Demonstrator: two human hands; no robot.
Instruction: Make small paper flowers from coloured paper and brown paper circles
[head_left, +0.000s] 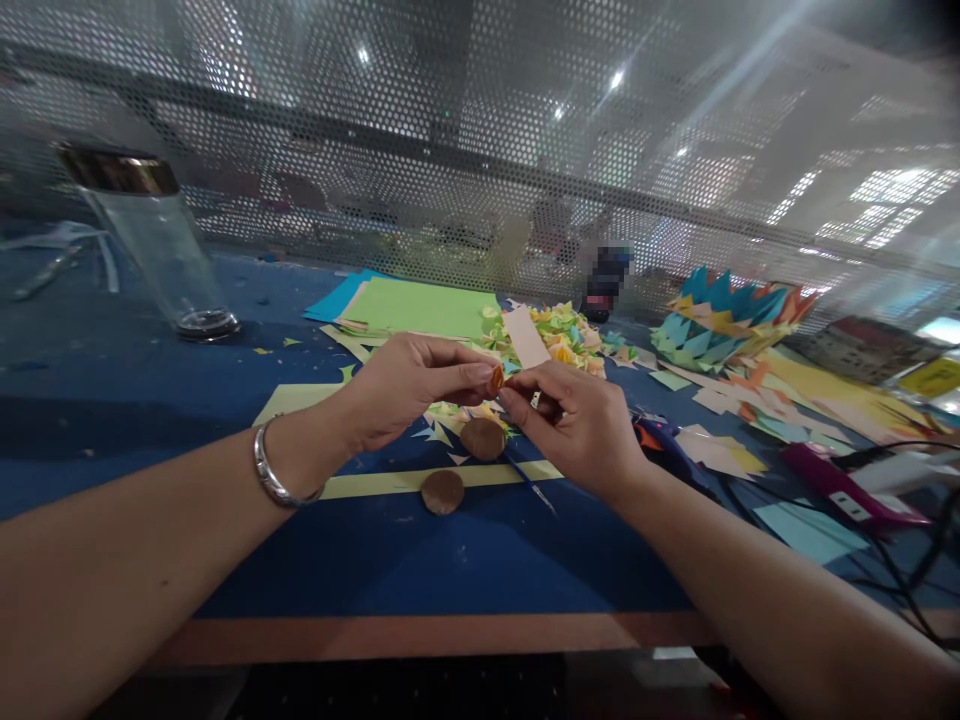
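A small orange folded paper piece (496, 379) is pinched between the fingertips of my left hand (409, 385) and my right hand (574, 415), which meet above the table. A silver bracelet circles my left wrist. Just below the hands lie two brown discs, an upper disc (483, 438) and a lower disc (442, 492), the latter overlapping a long pale yellow paper strip (375, 485). Beside them rests a thin blue pointed stick (534, 487). Behind my fingers spreads a heap of small folded yellow and green paper pieces (562, 330), with a pale pink paper strip (526, 337) upright before it.
A glass jar (161, 240) stands at left. Green paper sheets (427, 307) lie at the back. On the right are a multicoloured folded-paper basket (727, 320), paper scraps, a magenta power strip (855, 490) and cables. A perforated metal screen (420, 120) rises behind the blue table (360, 570).
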